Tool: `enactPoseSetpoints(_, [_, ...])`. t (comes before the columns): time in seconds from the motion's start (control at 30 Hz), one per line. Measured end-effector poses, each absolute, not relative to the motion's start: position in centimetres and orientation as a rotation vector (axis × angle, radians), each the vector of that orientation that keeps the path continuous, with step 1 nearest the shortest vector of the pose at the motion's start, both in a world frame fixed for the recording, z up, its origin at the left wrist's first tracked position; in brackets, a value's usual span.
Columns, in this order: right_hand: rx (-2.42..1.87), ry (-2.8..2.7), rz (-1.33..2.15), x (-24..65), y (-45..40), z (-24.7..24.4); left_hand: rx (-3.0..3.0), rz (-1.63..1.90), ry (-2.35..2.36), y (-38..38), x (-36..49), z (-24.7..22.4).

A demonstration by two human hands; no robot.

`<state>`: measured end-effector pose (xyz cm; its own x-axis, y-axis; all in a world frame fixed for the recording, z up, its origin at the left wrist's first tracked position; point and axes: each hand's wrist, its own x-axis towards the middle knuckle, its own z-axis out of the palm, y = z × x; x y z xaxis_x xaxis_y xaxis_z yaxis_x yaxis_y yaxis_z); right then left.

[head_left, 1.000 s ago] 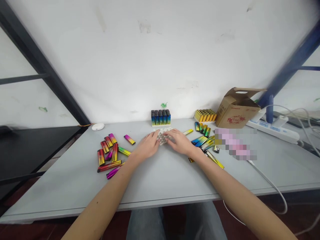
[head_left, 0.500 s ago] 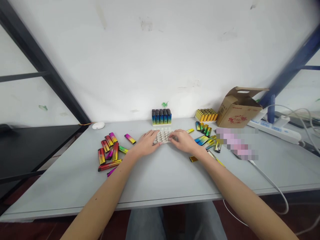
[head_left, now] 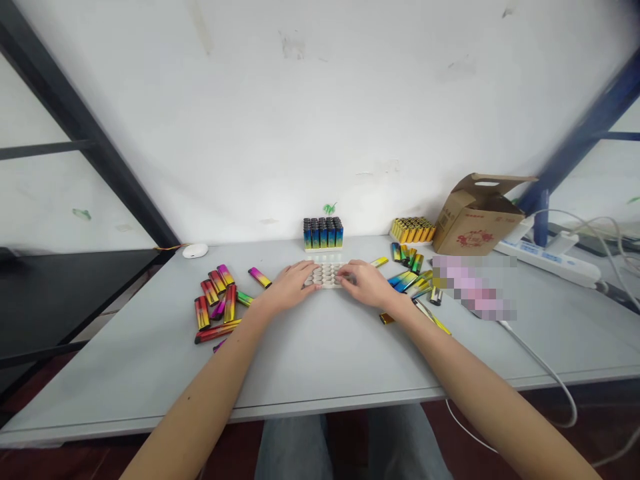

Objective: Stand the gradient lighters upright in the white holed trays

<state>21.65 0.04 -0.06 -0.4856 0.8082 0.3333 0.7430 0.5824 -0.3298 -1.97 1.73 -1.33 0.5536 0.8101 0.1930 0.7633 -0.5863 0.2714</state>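
Observation:
A white tray with rows of round holes (head_left: pixel 327 274) lies on the desk between my hands. My left hand (head_left: pixel 290 285) grips its left end, thumb at the near side and fingers along the far side. My right hand (head_left: pixel 367 283) is curled on its right end, thumb and index finger close together over the holes. Whether those fingertips also hold something small, I cannot tell. Behind the tray stands a filled block of blue lighters (head_left: pixel 323 234) with black tops, upright in rows.
Loose red-yellow lighters (head_left: pixel 229 303) lie at left, and blue, green and gold ones (head_left: pixel 403 281) at right. Yellow lighters (head_left: pixel 413 231) stand in a tray beside an open cardboard box (head_left: pixel 477 230). A power strip (head_left: pixel 550 261), white cable (head_left: pixel 537 363) and white case (head_left: pixel 195 251) are also on the desk.
My hands stay at the two ends of the tray, with only a slight shift of the right fingers. The view has moved very slightly.

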Motion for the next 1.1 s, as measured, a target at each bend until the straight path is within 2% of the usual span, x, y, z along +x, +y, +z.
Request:
enactPoseSetpoints(0.47, [-1.296,-2.337,0.155,21.1,0.1,-0.8,2.704,0.323,1.468,0.4,-0.3,-1.5])
enactPoseSetpoints(0.77, [-1.324,-2.328,0.168,21.3,0.3,-0.8,2.307,0.614,2.279,-0.6,1.0,-1.5])
enactPoseSetpoints(0.93, [-1.326,-2.349,0.118,21.2,0.4,-0.8,2.256,0.536,2.251,-0.4,0.8,-1.4])
enactPoseSetpoints(1.1, [-1.326,-2.375,0.125,21.3,0.5,-0.4,2.299,0.628,1.999,0.4,0.5,-1.4])
